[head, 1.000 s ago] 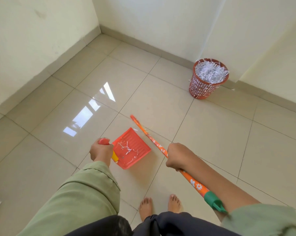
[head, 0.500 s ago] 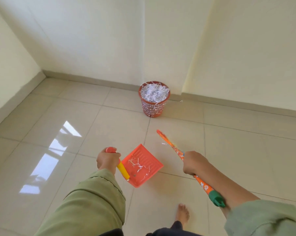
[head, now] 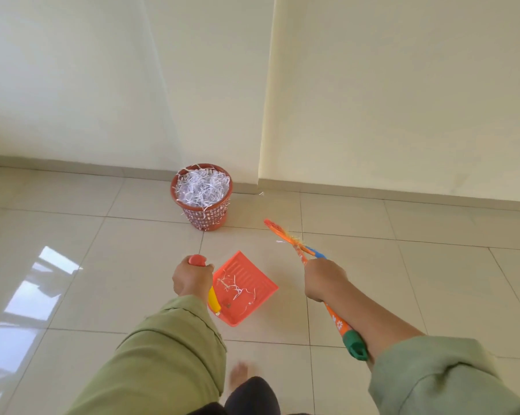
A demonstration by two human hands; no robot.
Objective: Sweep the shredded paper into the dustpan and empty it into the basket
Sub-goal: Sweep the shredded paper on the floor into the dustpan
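Note:
My left hand (head: 191, 278) grips the red-capped yellow handle of an orange dustpan (head: 243, 290), held above the floor with a few white paper shreds lying in it. My right hand (head: 323, 280) grips the orange flowered broom handle (head: 338, 322), whose green end cap points back along my forearm; the broom's far end (head: 278, 232) points toward the wall. A red mesh basket (head: 206, 215) heaped with shredded paper (head: 201, 187) stands on the tiles by the wall corner, ahead of the dustpan.
Glossy beige floor tiles (head: 118, 250) run to cream walls with a grey skirting. A stray shred (head: 261, 193) lies by the skirting right of the basket. My bare foot (head: 239, 375) shows at the bottom.
The view has swung up and toward the basket, which now sits straight ahead and closer. Both hands keep their grips, carrying dustpan and broom forward.

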